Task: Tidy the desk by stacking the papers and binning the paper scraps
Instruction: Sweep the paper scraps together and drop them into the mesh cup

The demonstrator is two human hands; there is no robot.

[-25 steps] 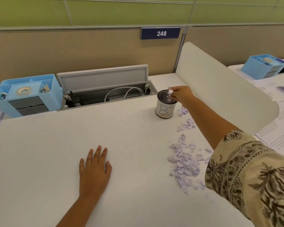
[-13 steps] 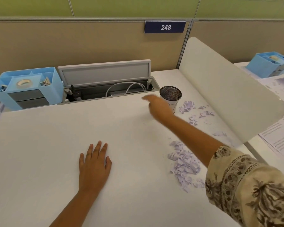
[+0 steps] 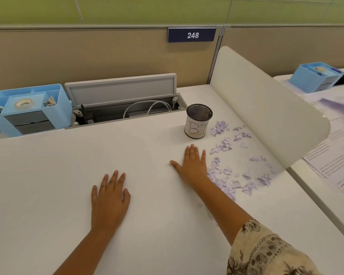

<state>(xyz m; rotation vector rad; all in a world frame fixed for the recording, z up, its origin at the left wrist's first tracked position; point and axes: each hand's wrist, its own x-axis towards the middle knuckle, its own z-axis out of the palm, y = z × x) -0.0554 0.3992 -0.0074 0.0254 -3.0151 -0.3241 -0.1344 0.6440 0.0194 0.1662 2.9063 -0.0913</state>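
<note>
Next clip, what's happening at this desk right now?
A person is clearing torn purple paper scraps into a mesh cup labelled as a bin. Both hands lie flat on the desk holding nothing: the left hand at centre, the right hand beside the scraps, most still scattered.

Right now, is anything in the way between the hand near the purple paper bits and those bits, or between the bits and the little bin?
Nothing visible is. The right hand lies flat on the desk right beside the paper scraps, and only bare desk separates the scraps from the open-topped mesh bin.
</note>
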